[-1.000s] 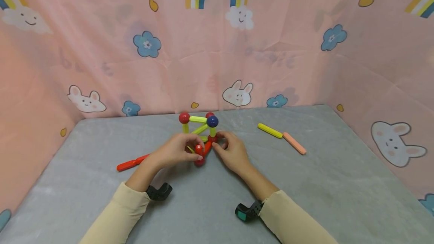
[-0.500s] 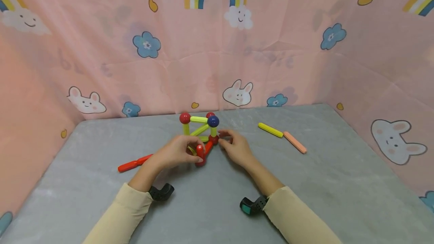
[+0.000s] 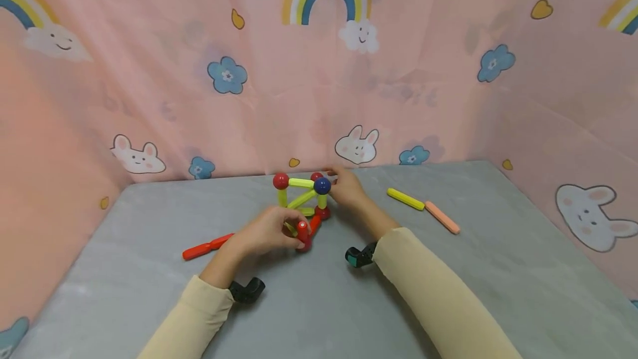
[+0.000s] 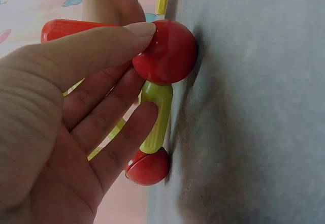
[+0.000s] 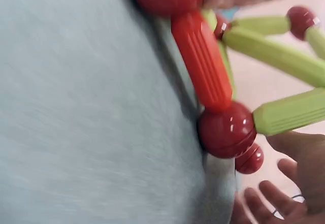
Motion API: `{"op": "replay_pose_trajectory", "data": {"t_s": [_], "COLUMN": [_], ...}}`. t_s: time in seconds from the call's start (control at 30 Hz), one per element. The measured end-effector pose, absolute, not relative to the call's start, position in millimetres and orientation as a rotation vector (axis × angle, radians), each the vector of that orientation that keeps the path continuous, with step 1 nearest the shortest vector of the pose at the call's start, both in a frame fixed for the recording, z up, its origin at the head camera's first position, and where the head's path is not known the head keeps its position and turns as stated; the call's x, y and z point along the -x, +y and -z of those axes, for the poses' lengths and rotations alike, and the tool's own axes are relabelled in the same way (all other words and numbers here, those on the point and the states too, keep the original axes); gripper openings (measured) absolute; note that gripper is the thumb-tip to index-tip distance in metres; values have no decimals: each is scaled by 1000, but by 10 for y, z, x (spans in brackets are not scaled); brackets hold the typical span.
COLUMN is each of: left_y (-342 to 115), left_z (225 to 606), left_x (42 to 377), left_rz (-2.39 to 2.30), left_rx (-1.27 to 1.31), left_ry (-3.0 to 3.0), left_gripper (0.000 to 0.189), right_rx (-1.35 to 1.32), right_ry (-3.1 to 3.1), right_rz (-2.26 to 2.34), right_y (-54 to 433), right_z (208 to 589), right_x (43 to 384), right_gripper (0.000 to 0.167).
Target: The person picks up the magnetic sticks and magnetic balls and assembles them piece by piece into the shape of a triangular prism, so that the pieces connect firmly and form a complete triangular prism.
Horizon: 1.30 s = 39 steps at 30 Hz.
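A frame of yellow-green sticks (image 3: 301, 183) and red balls (image 3: 281, 180) stands on the table, with a dark blue ball (image 3: 322, 185) at one upper corner. My left hand (image 3: 271, 231) pinches the near red ball (image 4: 170, 51), its thumb across it. From that ball a red stick (image 4: 71, 28) stands upright. Another red stick (image 5: 203, 61) joins it to a second low red ball (image 5: 227, 129). My right hand (image 3: 349, 190) reaches behind the frame's right side, beside the rear upper red ball (image 3: 316, 176). Its fingers are spread in the right wrist view; the frame partly hides them.
Two red sticks (image 3: 206, 246) lie end to end left of the frame, partly behind the left forearm. On the right lie a yellow stick (image 3: 405, 199) and a peach stick (image 3: 442, 218), ends touching. A pink printed curtain (image 3: 269, 115) rises behind the grey table (image 3: 319, 303).
My right hand has left the low red ball at the frame's right and moved away from me to its rear corner. My left hand stays at the near ball. The head view has shifted slightly.
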<state>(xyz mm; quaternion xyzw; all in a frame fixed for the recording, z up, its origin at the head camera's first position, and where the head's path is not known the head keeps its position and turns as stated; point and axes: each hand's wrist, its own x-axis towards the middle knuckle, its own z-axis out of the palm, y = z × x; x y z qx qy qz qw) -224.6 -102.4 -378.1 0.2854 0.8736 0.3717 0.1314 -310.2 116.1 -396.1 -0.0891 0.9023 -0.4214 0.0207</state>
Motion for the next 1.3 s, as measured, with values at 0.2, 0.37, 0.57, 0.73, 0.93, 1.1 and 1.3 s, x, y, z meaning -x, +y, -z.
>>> {"op": "replay_pose_trajectory", "data": {"t_s": [0.2, 0.37, 0.57, 0.73, 0.93, 1.1, 1.3], "left_y": [-1051, -1064, -1066, -1119, -1152, -1197, -1162], "left_z": [3837, 3854, 3901, 3971, 4095, 4209, 4246], "left_x": [2256, 2282, 2350, 2383, 2411, 2420, 2417], "left_rz": [-1084, -1121, -1172, -1236, -1397, -1485, -1478], "left_rx": [-833, -813, -838, -822, -833, -821, -840], "left_ry": [2552, 2540, 2530, 2496, 2452, 2437, 2430], "left_gripper": [28, 28, 29, 32, 30, 24, 26], "right_rx": [595, 683, 356, 253, 698, 916, 1006], "right_ry": [2882, 2871, 2782, 2530, 2661, 2627, 2626], "right_rz": [1011, 1089, 1427, 1893, 1616, 1469, 1395], "right_y": [1107, 1191, 1432, 1540, 1464, 1298, 1231], "right_z": [4073, 4155, 4046, 3670, 3299, 3233, 3277], "right_x": [3311, 3368, 3267, 2940, 2511, 2333, 2214], "right_gripper": [44, 33, 37, 49, 37, 37, 37]}}
